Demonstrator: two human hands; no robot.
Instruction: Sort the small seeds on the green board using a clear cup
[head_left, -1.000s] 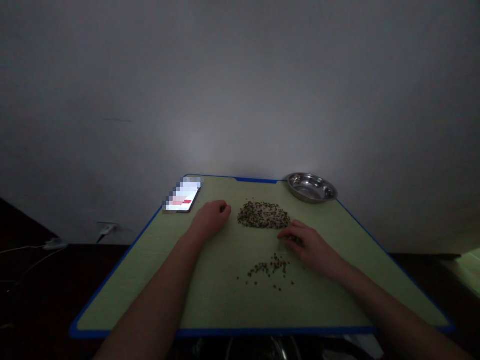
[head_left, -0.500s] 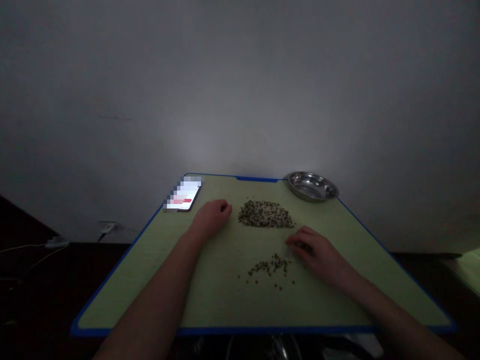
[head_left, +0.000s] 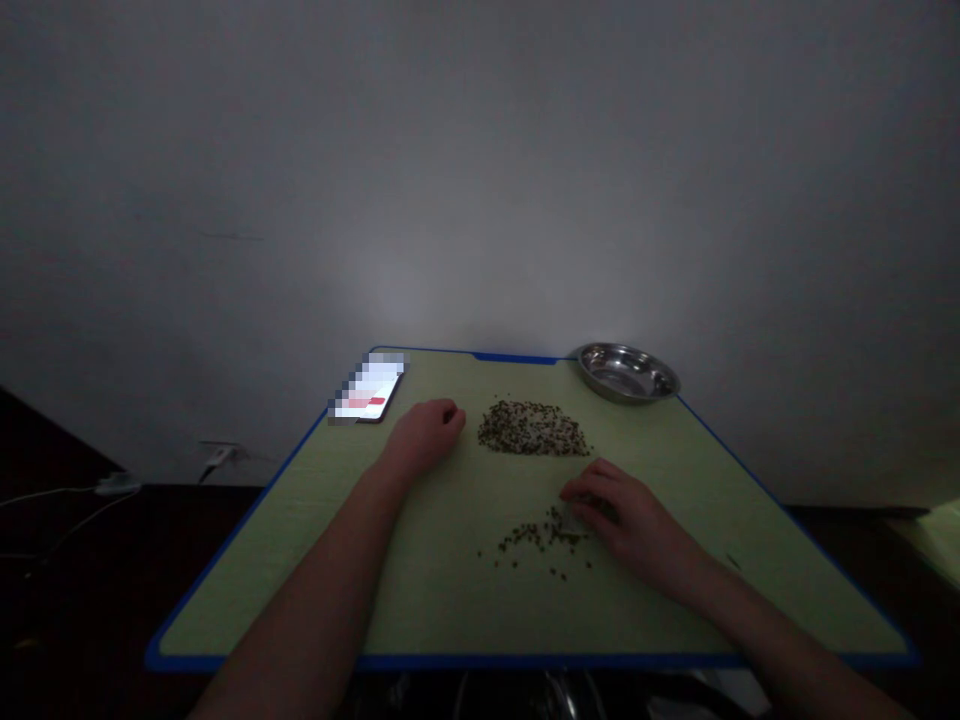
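Shifting toward the front edge since a second ago, the right hand is now placed at the right end of the scattered dark bits, some of which are covered by it; earlier its fingertips were held near the right near corner of the main pile. A gap is now seen between fingertips and pile. Fingers are bent, thumb brought near them; whether anything is pinched cannot be told. The left hand is kept in the same spot, just left of the pile, fingers curled in; contents cannot be told. The pile is left mid-table, dark bits mixed with pale ones, seemingly unchanged. The green tabletop is bordered by blue edging and backed by the wall. The far right corner is taken up by a metal bowl, the far left by a lit phone, partly pixelated. Room for moving is left between the scatter and the front edge, between the left forearm and the scatter, and right of the right hand.
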